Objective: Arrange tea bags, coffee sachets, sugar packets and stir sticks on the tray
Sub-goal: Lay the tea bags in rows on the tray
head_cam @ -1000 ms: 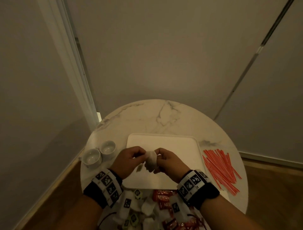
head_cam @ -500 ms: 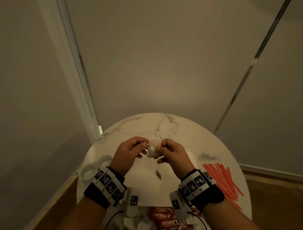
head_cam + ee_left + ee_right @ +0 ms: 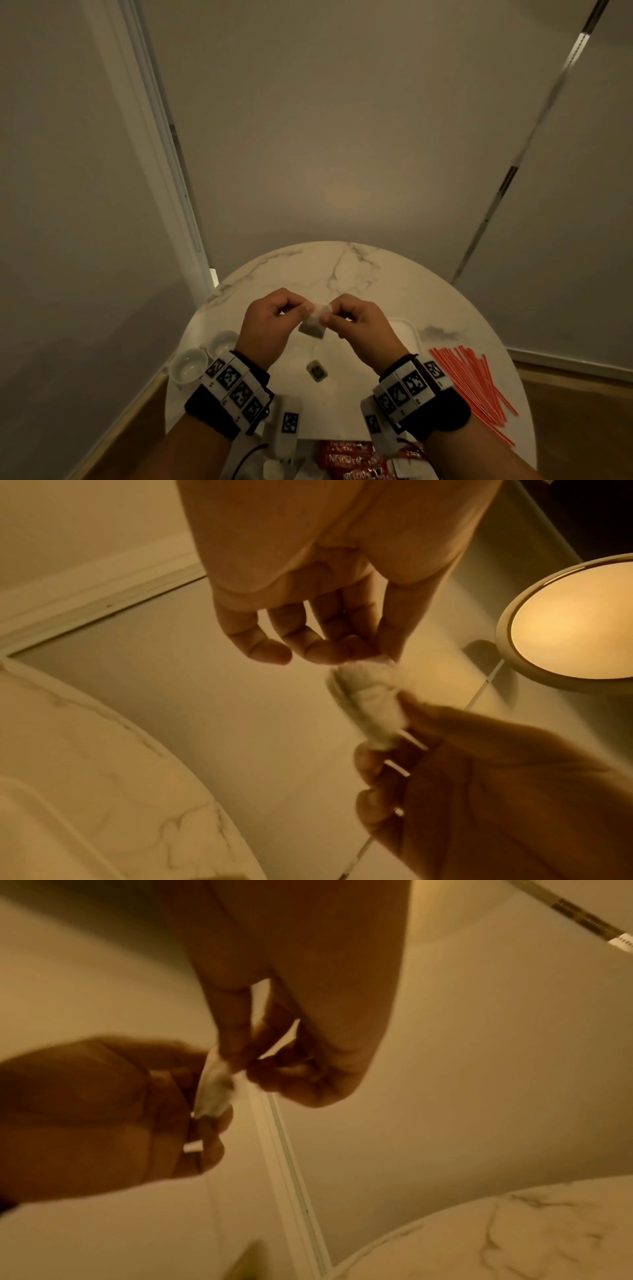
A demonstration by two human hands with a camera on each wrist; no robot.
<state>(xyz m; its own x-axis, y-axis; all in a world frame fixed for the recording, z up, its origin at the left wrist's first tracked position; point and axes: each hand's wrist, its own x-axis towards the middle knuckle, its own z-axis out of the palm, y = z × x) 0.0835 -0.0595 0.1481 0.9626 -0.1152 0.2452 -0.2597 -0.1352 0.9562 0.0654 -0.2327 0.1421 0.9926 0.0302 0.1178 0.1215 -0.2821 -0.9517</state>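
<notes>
Both hands hold a small white tea bag [image 3: 312,328] in the air above the white tray [image 3: 405,331]. My left hand [image 3: 306,309] pinches its left top corner and my right hand [image 3: 328,314] pinches its right top corner. The bag's tag [image 3: 317,371] dangles on a thin string below it, over the tray. In the left wrist view the left hand [image 3: 359,653] meets the blurred tea bag [image 3: 368,699]. In the right wrist view the right hand [image 3: 250,1064] grips the tea bag [image 3: 214,1091]. Red stir sticks [image 3: 474,383] lie right of the tray. Red coffee sachets [image 3: 346,459] lie at the near edge.
The round marble table [image 3: 342,267] stands in a corner between plain walls. Two small white bowls [image 3: 190,365] sit at its left edge. White packets [image 3: 274,467] lie beside the sachets near me. A round lit lamp [image 3: 575,623] shows in the left wrist view.
Both hands have lifted the tea bag up and away from the tray. The tag now hangs lower on its string. The head view has tilted upward.
</notes>
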